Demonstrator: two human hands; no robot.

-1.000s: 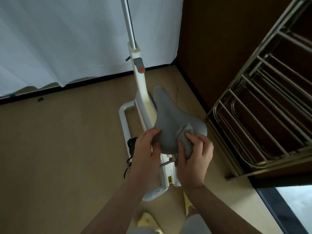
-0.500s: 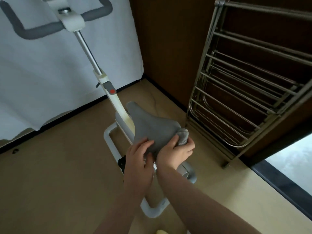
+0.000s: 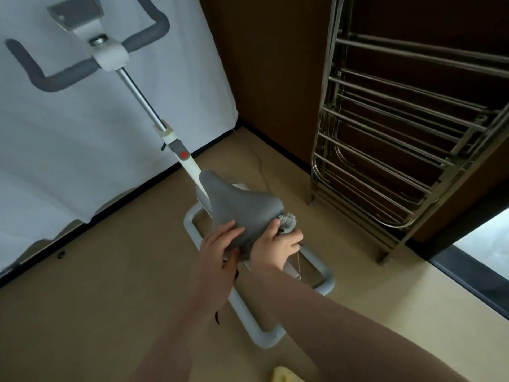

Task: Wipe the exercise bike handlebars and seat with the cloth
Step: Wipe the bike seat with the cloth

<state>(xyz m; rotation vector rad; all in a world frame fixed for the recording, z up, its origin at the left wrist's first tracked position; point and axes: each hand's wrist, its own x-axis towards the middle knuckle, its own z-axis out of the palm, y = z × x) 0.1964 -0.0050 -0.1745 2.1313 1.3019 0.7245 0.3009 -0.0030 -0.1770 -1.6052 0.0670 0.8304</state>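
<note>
Here, cloth (image 3: 287, 222) at seat (image 3: 242, 209) edge.

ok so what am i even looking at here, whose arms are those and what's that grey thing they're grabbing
This is one picture from a camera worn on a person's head, looking forward and down, so the two bare arms coming in from the bottom are that person's own. There is no robot. The grey thing is the seat of a white exercise bike. The left hand rests on the seat's near edge, fingers fairly straight. The right hand grips a bunched grey cloth against the seat's right rear corner. Farther off, at upper left, are the bike's grey handlebars, with nothing touching them. The bike stands on a tan floor. A metal rack stands at right, against a brown wall, and a white curtain hangs behind the bike.
</note>
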